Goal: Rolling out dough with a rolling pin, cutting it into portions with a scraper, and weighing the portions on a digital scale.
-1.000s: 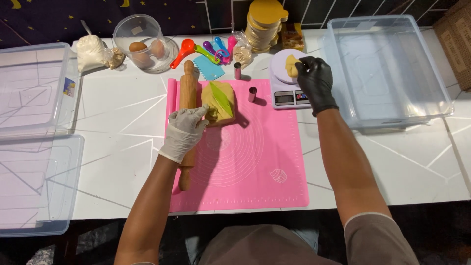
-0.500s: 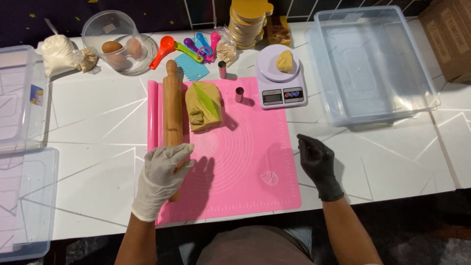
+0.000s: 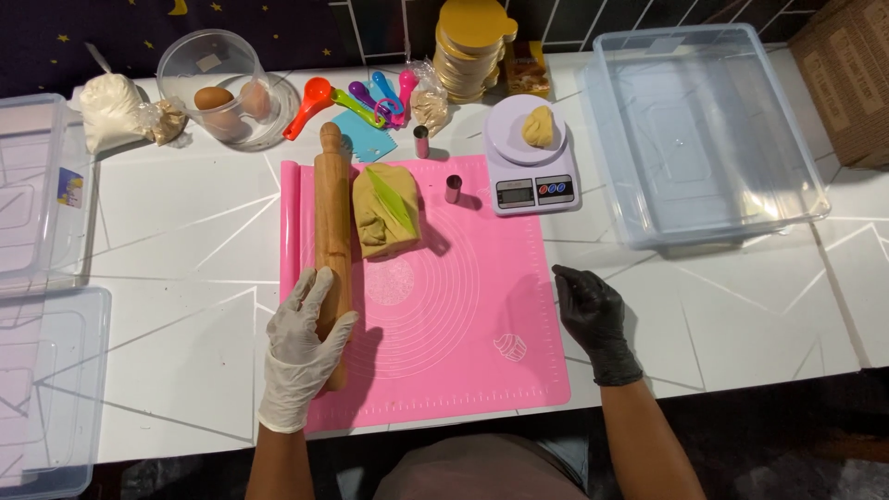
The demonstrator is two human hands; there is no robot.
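1. The left hand (image 3: 301, 347), in a white glove, lies over the near end of the wooden rolling pin (image 3: 332, 231), its fingers curled loosely round the handle in a light grip, thumb on the right side of the wood.
2. The right hand (image 3: 593, 315), in a black glove, holds nothing: it rests flat and open, palm down, fingers a little spread, on the white counter (image 3: 185, 241) just off the right edge of the pink mat (image 3: 454, 306).
3. The rolling pin lies along the left side of the pink mat, its long axis running from the near edge away towards the far edge, tilted very slightly; its far handle points past the mat's far edge at the coloured measuring spoons (image 3: 356, 97).
4. Just right of the pin, on the far part of the mat, sits a block of tan dough (image 3: 384, 218) with a green scraper lying on it.
5. Beyond the mat's far right corner stands a small kitchen scale (image 3: 528, 176) carrying a lump of dough (image 3: 537, 125).
6. Both forearms come up from the near edge of the counter, the left one roughly in line with the pin, the right one angled inwards towards the mat.
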